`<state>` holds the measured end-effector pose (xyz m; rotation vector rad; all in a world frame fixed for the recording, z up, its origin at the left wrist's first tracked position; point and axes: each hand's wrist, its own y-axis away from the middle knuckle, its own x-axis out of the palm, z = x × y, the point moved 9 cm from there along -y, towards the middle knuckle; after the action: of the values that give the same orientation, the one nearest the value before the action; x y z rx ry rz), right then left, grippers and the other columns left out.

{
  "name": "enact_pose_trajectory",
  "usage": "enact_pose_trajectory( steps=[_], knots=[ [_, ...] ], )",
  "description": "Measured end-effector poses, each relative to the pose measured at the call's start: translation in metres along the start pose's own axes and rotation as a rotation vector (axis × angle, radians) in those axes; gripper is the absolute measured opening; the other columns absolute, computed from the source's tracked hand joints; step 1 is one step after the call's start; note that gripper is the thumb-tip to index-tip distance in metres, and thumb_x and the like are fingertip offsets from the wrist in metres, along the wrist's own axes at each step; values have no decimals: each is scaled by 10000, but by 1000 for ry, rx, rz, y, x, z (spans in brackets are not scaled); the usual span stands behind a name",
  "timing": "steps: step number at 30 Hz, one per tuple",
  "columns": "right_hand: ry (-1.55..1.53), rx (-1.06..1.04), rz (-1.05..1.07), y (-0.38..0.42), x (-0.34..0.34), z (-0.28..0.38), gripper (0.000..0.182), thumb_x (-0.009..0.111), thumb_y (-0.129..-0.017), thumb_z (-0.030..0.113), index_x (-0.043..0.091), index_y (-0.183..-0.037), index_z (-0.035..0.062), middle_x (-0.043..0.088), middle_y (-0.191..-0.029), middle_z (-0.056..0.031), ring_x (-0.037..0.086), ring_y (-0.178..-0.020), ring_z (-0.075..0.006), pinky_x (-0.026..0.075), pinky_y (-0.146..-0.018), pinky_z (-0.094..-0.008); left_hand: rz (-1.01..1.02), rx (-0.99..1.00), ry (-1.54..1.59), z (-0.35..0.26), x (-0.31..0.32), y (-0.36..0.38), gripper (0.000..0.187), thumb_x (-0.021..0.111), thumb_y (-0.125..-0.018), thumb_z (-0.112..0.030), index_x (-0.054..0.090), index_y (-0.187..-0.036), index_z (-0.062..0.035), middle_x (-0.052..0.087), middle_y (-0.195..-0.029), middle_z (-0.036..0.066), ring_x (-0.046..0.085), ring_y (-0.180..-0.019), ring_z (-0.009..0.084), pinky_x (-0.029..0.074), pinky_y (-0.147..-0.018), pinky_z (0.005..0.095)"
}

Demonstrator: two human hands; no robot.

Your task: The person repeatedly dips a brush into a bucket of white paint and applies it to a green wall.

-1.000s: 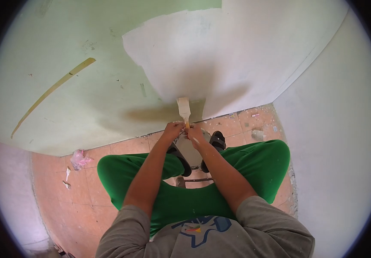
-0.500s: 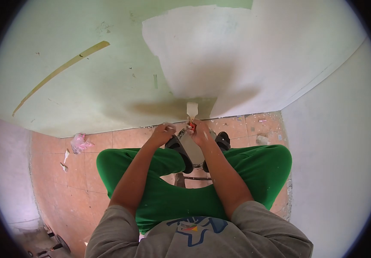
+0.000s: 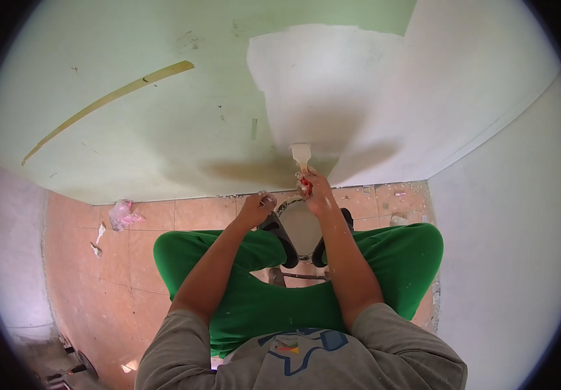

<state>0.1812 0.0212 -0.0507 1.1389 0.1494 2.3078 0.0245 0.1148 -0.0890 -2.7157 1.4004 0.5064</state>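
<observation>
Pointing bristles [image 3: 300, 149] at wall [image 3: 163, 123], paintbrush [image 3: 302, 158] runs lengthwise forward; right hand [image 3: 317, 190] clasps handle [image 3: 306, 185]; left hand [image 3: 258, 207] half-curled, contents unclear.

This is an indoor room in the middle of a paint job (whether in a home or some other building, I can't tell). The far wall [image 3: 189, 140] is pale green on the left, with a white painted area [image 3: 316, 71] spreading to the right; a yellowish strip [image 3: 108, 97] crosses the green. A paintbrush [image 3: 301, 155] is up against that wall, above a round container [image 3: 302, 227] of pale paint. Specks and scraps litter the terracotta-coloured tile floor [image 3: 114, 273].
</observation>
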Motion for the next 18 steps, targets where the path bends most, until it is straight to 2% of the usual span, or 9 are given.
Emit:
enact_pose_trajectory(
  steps=[2,4,8,10,14,16,18],
  knots=[
    [47,-26,27,11,13,17,133,498,-1036,122,540,-1122,30,548,-853,-34,473,-601,-103,368,-505,-249,-26,35,-14,-9,-5,2,207,665,-894,-180,703,-952,15,697,-750,105,690,-666,166,540,-653,306],
    [41,-62,15,26,24,33,204,497,-1034,108,543,-1211,21,563,-874,-33,480,-590,-110,388,-529,-253,-3,17,-43,-8,-4,9,204,655,-933,-176,682,-997,15,679,-776,49,646,-679,112,526,-661,274],
    [38,-108,88,52,55,56,264,490,-1036,106,552,-1276,16,578,-865,-34,481,-583,-117,403,-545,-251,-42,39,-46,-17,-6,11,197,651,-932,-182,687,-975,7,674,-770,44,639,-666,110,519,-652,273],
    [246,-95,-127,64,51,58,294,476,-1037,105,562,-1301,7,583,-817,-39,487,-598,-120,416,-563,-253,-9,55,-51,-33,-4,12,194,661,-922,-184,689,-961,4,666,-759,39,617,-663,104,504,-647,276],
    [403,-195,-228,67,42,58,298,473,-1028,105,603,-1271,-8,595,-810,-38,484,-593,-109,401,-529,-252,-34,122,-126,-56,-1,16,188,668,-912,-176,688,-954,6,648,-733,38,589,-664,103,491,-645,282],
    [428,-334,-315,69,34,66,262,489,-1036,133,653,-1185,-6,574,-758,-20,458,-566,-91,374,-514,-248,-35,135,-96,-54,0,16,213,685,-891,-193,693,-940,15,659,-720,94,618,-651,172,504,-652,325],
    [364,-404,-327,61,19,68,259,495,-1044,156,664,-1156,-5,560,-740,-12,442,-554,-82,365,-513,-245,-18,105,-126,-48,2,18,228,691,-881,-205,692,-940,15,652,-706,100,625,-649,190,506,-650,335]
  ],
)
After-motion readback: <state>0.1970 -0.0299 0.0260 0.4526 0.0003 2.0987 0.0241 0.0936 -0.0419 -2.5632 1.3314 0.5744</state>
